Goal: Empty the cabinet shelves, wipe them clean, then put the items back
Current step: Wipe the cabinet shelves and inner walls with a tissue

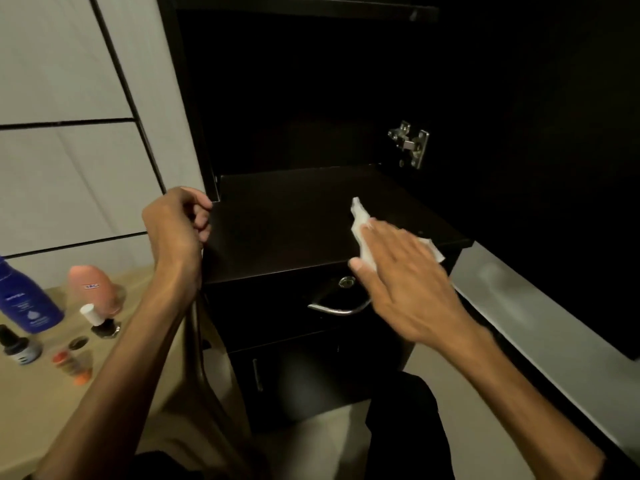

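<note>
Now wiping step: shelf point(294, 216) bare, dark, mid-cabinet above drawer point(311, 306). Your right hand point(398, 271), fingers flat, presses white cloth point(363, 233) near shelf's front right. Your left hand point(180, 220) curled round shelf's left front corner. Bottles point(69, 306) wait on floor at left. Next, likely: sweep cloth toward left and back, then restock.

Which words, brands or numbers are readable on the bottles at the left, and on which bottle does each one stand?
Blue bottle: white brand word and lines of smaller print, all too blurred to read.
Peach bottle: small red and white label, letters too blurred to read.
Small dark bottles with the white cap and the black cap: no text can be seen.
No text reads plainly anywhere.
</note>
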